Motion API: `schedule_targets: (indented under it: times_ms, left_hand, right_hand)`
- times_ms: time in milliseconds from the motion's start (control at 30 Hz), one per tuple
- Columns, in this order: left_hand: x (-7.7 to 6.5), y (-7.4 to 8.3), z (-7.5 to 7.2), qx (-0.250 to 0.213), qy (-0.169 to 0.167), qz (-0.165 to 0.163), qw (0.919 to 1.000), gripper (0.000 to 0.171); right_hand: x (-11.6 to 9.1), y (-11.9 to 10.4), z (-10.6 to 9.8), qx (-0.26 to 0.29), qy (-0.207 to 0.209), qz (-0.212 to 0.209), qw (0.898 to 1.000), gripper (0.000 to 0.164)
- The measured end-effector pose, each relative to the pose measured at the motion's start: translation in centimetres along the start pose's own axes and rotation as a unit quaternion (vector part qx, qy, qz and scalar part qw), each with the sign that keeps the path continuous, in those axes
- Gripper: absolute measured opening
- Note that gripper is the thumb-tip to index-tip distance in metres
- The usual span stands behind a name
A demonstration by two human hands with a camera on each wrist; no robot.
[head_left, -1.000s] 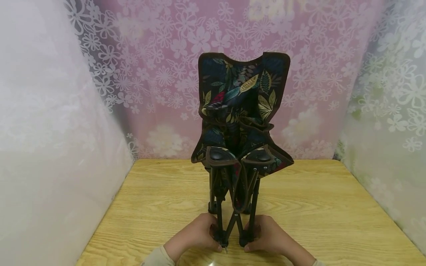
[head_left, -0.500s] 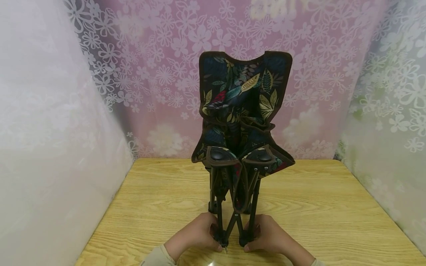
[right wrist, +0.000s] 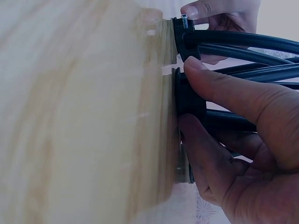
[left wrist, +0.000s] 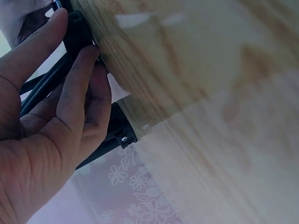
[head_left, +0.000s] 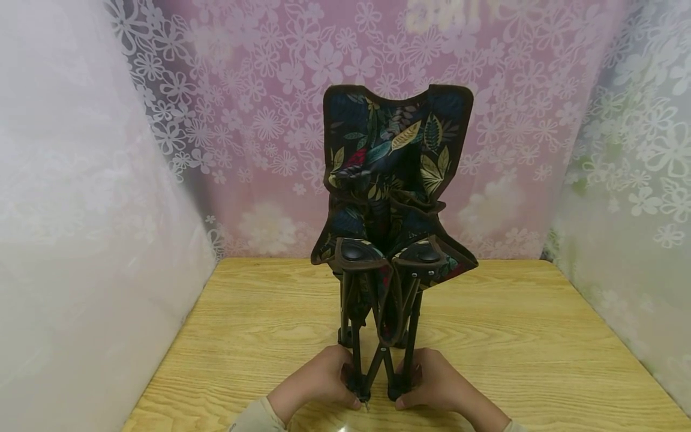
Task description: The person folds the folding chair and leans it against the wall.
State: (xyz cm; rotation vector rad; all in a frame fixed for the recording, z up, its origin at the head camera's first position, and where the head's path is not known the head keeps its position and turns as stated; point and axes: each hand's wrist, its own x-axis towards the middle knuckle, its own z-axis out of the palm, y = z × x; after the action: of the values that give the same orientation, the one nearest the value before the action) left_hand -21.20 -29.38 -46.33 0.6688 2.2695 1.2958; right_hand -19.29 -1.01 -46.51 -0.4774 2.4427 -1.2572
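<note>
A partly folded camping chair (head_left: pixel 396 138) in dark leaf-print fabric with brown edging stands upright on the table, its black legs (head_left: pixel 356 348) close together and crossing at the front. My left hand (head_left: pixel 326 378) grips the front left foot (left wrist: pixel 78 35) between thumb and fingers. On the other side my right hand (head_left: pixel 434 381) pinches the front right foot (right wrist: pixel 189 95) the same way. A small screw (right wrist: pixel 185 21) sticks out of the left foot near the left thumb. The rear feet stand farther back, one of them a black foot (left wrist: pixel 122 126) in the left wrist view.
The wood-grain table (head_left: pixel 248 318) extends around the chair on both sides. Behind it hangs a pink flowered curtain (head_left: pixel 259 120). Pale translucent sheets stand along the left (head_left: pixel 97 210) and right (head_left: pixel 637 198) sides.
</note>
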Motion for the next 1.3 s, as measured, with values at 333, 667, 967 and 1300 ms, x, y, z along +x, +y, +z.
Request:
schedule_targets:
  times_ms: [333,667,967,1300]
  left_hand:
    - [0.24,0.02,-0.01,0.017,-0.001,-0.013,0.9998,0.03]
    - [0.34,0.24,-0.14,0.034,-0.001,-0.021,0.9992,0.033]
    - [0.43,0.5,-0.31,0.03,-0.002,-0.015,0.9994,0.032]
    - [0.52,0.57,-0.46,0.017,-0.001,-0.009,0.9998,0.031]
  right_hand:
    - [0.09,0.06,-0.02,0.005,-0.002,0.007,1.0,0.044]
    - [0.17,-0.18,-0.14,0.011,-0.005,0.01,1.0,0.043]
    - [0.36,-0.09,-0.14,0.008,0.003,0.016,1.0,0.043]
    - [0.72,0.09,-0.35,0.004,0.002,0.005,1.0,0.042]
